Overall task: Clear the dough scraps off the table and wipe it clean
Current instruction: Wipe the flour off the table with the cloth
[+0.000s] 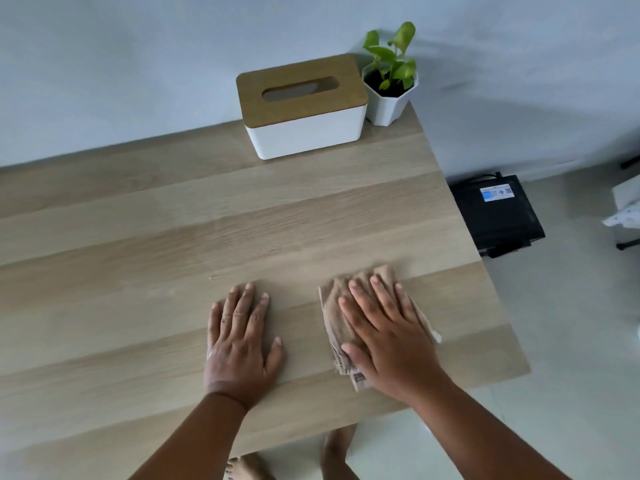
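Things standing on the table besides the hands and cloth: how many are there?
2: a tissue box at the far edge by the wall, and a potted plant beside it at the far right corner.

Both hands (242,344) flat on table (138,237)

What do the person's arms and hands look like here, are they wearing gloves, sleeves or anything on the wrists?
Nothing is worn. The left hand and right hand are bare, with no gloves, rings, watch or bracelet showing. Both forearms are bare too, as far as the picture's lower edge, so no sleeve is in view. The fingernails are short and unpainted.
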`<action>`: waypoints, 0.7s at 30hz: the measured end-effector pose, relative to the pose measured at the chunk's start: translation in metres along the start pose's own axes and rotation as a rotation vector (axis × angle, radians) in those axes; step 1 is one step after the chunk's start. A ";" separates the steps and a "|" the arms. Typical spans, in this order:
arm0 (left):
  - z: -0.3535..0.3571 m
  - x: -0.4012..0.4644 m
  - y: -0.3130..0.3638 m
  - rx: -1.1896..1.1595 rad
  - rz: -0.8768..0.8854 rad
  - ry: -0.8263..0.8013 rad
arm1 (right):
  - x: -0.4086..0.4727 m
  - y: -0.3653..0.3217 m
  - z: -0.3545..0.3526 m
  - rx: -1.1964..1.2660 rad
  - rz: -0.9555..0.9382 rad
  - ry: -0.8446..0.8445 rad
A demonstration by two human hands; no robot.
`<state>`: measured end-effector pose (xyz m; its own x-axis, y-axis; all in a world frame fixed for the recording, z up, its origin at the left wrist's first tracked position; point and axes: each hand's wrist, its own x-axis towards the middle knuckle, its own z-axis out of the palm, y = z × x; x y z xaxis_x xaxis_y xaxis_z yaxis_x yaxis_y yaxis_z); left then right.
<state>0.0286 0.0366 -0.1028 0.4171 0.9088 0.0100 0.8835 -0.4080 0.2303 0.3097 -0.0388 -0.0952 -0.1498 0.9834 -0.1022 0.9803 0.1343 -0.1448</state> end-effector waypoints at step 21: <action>0.001 0.003 0.003 -0.043 -0.005 0.015 | 0.154 -0.075 0.000 0.021 0.012 0.060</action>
<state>0.0322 0.0378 -0.1027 0.4094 0.9121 0.0233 0.8752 -0.3998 0.2723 0.2133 0.1025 -0.0997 -0.1293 0.9906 -0.0447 0.9790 0.1204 -0.1644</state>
